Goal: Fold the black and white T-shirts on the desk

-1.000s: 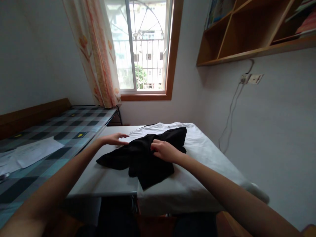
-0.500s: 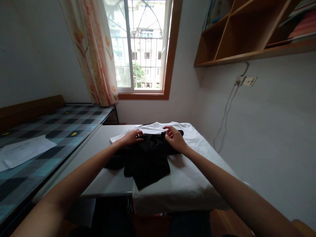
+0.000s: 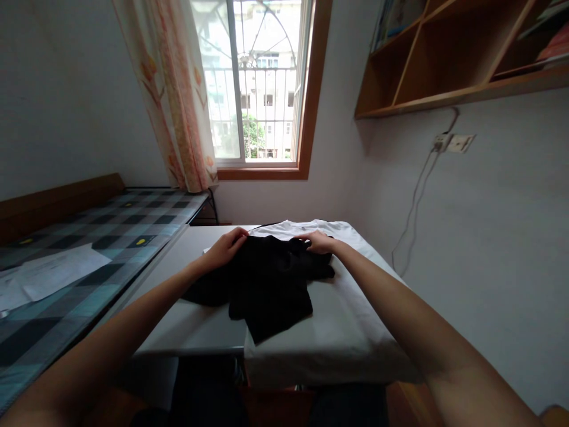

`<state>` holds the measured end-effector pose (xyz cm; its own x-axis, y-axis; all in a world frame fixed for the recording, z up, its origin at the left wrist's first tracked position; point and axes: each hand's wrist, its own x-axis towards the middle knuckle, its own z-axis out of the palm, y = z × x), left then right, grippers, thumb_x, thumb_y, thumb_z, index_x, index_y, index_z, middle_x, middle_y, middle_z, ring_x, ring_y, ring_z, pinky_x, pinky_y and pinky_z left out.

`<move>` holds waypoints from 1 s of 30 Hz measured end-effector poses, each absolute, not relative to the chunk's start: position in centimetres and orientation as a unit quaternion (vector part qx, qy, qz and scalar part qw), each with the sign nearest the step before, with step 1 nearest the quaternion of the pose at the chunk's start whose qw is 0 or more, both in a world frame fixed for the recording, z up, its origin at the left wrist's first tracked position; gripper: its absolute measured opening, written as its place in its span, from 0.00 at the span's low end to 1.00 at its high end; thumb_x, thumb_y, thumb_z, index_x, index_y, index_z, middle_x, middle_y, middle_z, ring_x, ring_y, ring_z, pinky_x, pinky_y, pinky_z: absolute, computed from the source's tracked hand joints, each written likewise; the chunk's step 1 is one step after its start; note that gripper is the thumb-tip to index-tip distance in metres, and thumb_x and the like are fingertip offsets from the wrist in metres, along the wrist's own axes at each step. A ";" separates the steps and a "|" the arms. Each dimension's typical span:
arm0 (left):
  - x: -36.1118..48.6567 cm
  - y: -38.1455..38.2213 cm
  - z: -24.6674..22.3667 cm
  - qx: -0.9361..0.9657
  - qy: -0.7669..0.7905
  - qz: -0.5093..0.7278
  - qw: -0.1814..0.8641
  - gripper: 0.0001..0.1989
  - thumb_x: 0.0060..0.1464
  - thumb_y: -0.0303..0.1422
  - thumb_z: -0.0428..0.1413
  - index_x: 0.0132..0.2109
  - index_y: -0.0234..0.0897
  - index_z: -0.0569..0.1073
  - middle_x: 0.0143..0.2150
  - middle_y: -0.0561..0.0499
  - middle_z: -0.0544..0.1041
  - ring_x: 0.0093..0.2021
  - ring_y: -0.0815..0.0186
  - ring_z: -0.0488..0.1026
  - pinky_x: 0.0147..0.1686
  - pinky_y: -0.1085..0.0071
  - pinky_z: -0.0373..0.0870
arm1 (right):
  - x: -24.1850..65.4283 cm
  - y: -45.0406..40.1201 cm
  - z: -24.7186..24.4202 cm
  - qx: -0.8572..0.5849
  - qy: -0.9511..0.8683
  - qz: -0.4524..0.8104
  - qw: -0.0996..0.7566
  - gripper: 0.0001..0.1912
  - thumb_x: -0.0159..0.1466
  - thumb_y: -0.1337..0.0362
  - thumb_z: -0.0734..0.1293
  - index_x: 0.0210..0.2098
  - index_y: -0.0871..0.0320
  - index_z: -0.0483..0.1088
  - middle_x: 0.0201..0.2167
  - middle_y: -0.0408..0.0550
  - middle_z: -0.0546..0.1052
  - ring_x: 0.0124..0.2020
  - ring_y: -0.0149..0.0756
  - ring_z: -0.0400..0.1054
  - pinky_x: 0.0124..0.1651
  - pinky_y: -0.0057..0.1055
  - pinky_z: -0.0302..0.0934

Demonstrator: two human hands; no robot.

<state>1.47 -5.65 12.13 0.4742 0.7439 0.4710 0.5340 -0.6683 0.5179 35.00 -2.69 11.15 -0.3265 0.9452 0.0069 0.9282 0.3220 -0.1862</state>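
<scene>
Head view: black garment (image 3: 271, 290) is laid across the tabletop (image 3: 208, 333), partly spread, right side left crumpled, far edge pinched by left hand (image 3: 227, 244); at far right, fingers of right hand (image 3: 322, 242) are narrowed, grip undetermined.

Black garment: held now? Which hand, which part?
Left hand appears to pinch the black garment at its far edge, left of middle. Right hand touches the far edge farther right; grip unclear.

Garment (image 3: 271, 290) on table (image 3: 191, 332); bed (image 3: 115, 216) left, shelf (image 3: 448, 53) right.
</scene>
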 end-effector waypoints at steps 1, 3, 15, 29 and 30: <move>1.1 -5.5 12.3 0.843 0.385 0.342 0.156 0.16 0.60 0.43 0.48 0.42 0.36 0.72 0.36 0.49 0.76 0.38 0.62 0.73 0.41 0.66 0.69 | 35.0 -2.7 11.0 -0.594 -0.800 0.069 0.045 0.29 0.53 0.72 0.68 0.53 0.45 0.74 0.46 0.46 0.80 0.50 0.46 0.71 0.51 0.38 0.62; 0.2 -5.0 12.4 0.843 0.394 0.331 0.156 0.18 0.55 0.47 0.54 0.41 0.36 0.74 0.39 0.47 0.78 0.40 0.59 0.74 0.44 0.64 0.69 | 35.6 -2.8 10.8 -0.625 -0.777 0.057 0.054 0.23 0.56 0.70 0.67 0.51 0.49 0.76 0.45 0.47 0.80 0.49 0.45 0.70 0.50 0.38 0.61; -0.6 -3.9 14.8 0.764 0.478 0.429 0.063 0.16 0.53 0.46 0.56 0.36 0.36 0.75 0.31 0.50 0.77 0.33 0.63 0.72 0.35 0.69 0.66 | 37.9 -5.0 15.3 -0.546 -0.789 -0.098 0.265 0.09 0.62 0.63 0.64 0.38 0.55 0.76 0.34 0.49 0.79 0.39 0.41 0.68 0.45 0.37 0.57; -1.7 -4.2 14.8 0.863 0.384 0.327 0.040 0.17 0.58 0.40 0.53 0.49 0.38 0.78 0.40 0.47 0.74 0.38 0.63 0.73 0.40 0.68 0.71 | 36.9 -7.3 14.7 -0.459 -0.854 -0.153 0.192 0.21 0.64 0.73 0.58 0.55 0.54 0.64 0.48 0.52 0.73 0.40 0.38 0.70 0.47 0.36 0.59; -1.5 -4.7 15.0 0.879 0.375 0.296 0.003 0.19 0.60 0.36 0.50 0.56 0.42 0.74 0.43 0.48 0.73 0.39 0.64 0.73 0.42 0.68 0.71 | 36.6 -7.5 14.6 -0.446 -0.865 -0.163 0.159 0.23 0.64 0.74 0.58 0.56 0.52 0.65 0.50 0.52 0.71 0.40 0.37 0.69 0.48 0.36 0.58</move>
<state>-1.49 -4.70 15.03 0.5438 0.6608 0.5174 0.6573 -0.7187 0.2270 36.64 -7.49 14.56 -0.5511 0.7204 0.4211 0.8242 0.5486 0.1403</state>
